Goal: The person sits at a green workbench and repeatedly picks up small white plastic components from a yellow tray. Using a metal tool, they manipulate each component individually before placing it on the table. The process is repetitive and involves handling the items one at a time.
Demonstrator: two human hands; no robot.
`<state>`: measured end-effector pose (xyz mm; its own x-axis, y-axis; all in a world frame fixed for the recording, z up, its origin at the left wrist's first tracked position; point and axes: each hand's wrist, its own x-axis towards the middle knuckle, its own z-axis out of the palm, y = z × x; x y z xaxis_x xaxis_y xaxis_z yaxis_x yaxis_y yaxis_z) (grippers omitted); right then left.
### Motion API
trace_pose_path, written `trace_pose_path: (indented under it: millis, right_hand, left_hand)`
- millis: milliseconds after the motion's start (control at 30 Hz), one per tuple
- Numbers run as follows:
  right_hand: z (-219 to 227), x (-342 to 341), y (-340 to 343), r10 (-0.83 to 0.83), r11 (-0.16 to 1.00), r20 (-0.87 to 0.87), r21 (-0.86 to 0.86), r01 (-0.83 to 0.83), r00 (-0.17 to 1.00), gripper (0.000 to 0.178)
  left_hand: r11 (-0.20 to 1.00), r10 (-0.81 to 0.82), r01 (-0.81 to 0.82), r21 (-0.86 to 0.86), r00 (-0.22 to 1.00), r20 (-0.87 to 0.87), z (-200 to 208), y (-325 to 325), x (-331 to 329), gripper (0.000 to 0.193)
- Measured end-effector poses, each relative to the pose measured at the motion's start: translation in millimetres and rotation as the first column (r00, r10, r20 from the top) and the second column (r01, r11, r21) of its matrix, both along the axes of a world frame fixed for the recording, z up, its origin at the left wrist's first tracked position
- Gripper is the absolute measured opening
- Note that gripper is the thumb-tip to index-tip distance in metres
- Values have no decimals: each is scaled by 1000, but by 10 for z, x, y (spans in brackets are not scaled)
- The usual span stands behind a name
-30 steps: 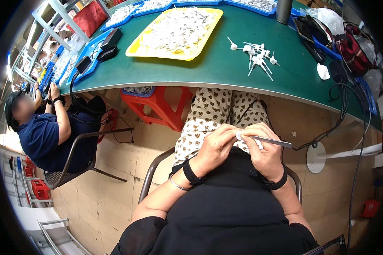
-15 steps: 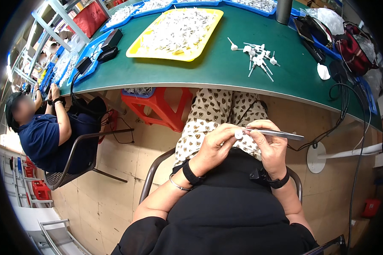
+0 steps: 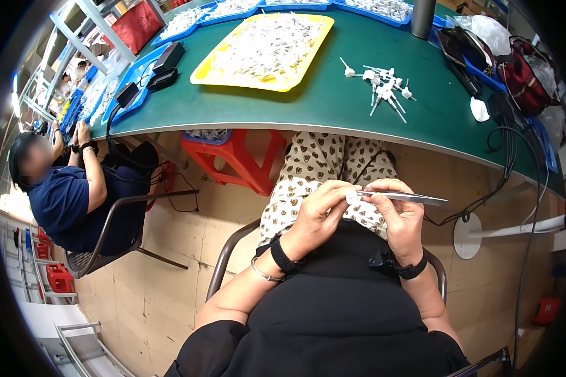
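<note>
Over my lap, my left hand (image 3: 324,210) pinches a small white round plastic part (image 3: 351,198) between thumb and fingertips. My right hand (image 3: 397,217) grips a pair of metal tweezers (image 3: 415,198); their back end points to the right and their tips meet the white part. Exactly what the tips touch is too small to make out. On the green table ahead lies a loose pile of white plastic pump-like pieces with thin tubes (image 3: 382,88). A yellow tray (image 3: 197,76) to its left is heaped with similar small white pieces.
Blue trays (image 3: 295,7) of white parts line the back of the green table (image 3: 283,116). A dark cylinder (image 3: 422,19), bags and cables (image 3: 506,151) sit at the right. A red stool (image 3: 251,151) stands under the table. A co-worker (image 3: 63,195) sits at the left.
The white part has turned slightly between my left fingers, and the tweezers have tilted a little. Both hands stay in nearly the same place. The view has shifted slightly.
</note>
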<state>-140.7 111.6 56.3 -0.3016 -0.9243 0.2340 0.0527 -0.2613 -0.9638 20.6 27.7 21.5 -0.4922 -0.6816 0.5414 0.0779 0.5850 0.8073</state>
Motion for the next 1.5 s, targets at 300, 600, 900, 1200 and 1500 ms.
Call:
trace_pose_path:
  millis: [300, 600, 900, 1200, 1500]
  right_hand:
    - [26, -12, 3, -35, 999, 43, 26, 34, 998, 16]
    - [5, 8, 3, -114, 993, 81, -6, 115, 990, 15]
    - [35, -2, -40, -171, 984, 115, -24, 175, 979, 12]
    - [94, -38, -29, -157, 986, -2, -58, 157, 988, 11]
    - [56, -105, -54, -173, 979, 0, -107, 172, 985, 11]
  left_hand:
    - [999, 5, -4, -51, 1000, 25, 33, -8, 17, 23]
    - [978, 205, -211, 1, 951, -229, 958, -851, 81, 17]
    - [754, 613, -452, -477, 744, 264, 1289, -2537, -148, 60]
    - [793, 327, 200, -576, 659, 678, 945, -2632, -865, 38]
    - [832, 363, 87, -548, 662, 656, 971, -2470, -814, 10]
